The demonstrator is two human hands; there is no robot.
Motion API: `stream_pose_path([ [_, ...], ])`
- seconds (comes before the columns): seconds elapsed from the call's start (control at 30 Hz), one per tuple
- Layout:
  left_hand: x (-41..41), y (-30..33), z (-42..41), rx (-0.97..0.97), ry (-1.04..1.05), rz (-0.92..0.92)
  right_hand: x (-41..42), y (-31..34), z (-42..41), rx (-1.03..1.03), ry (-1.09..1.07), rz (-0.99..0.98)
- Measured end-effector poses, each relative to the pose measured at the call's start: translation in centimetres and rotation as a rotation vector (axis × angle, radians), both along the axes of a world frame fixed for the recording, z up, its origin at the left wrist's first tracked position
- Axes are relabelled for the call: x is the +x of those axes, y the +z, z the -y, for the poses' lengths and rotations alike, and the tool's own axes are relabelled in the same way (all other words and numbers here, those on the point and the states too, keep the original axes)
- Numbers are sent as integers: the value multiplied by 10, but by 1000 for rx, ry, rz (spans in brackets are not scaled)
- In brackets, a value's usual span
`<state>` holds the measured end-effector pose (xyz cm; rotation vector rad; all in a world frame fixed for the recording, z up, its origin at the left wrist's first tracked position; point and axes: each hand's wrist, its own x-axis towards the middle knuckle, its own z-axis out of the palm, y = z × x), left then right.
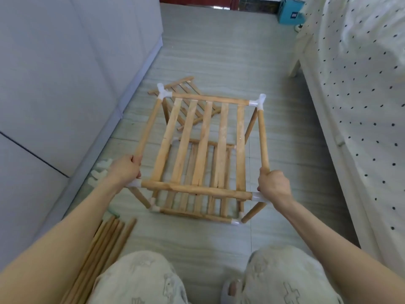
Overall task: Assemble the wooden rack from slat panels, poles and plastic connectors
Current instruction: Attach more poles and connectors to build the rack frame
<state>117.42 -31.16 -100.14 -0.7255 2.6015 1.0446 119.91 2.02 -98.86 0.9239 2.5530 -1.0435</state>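
Rack [203,148] upright on floor, slats running away from person, left hand [126,171] and right hand [274,186] grips clenched on near corners

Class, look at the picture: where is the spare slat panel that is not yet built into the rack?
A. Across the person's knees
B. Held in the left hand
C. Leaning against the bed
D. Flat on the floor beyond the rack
D: the loose slat panel lies flat on the floor behind the rack, while the left hand and right hand both grip the rack's near top corners.
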Motion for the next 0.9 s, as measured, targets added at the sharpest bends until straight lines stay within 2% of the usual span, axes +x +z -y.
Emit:
stream_pose_path([
  [0.2,-5,-11,7,-20,-49,-40,-8,-9,-3,51,29,19],
  [0.37,2,0,2,-29,-57,-15,-1,-2,0,1,24,23],
  [0.6,21,-2,-12,8,45,-5,-15,32,-12,-125,112,80],
  [0.77,20,-5,-5,3,65,-13,-31,29,-11,34,55,-141],
  [0.9,19,-9,-2,-34,61,-28,-31,17,-7,28,104,-77],
])
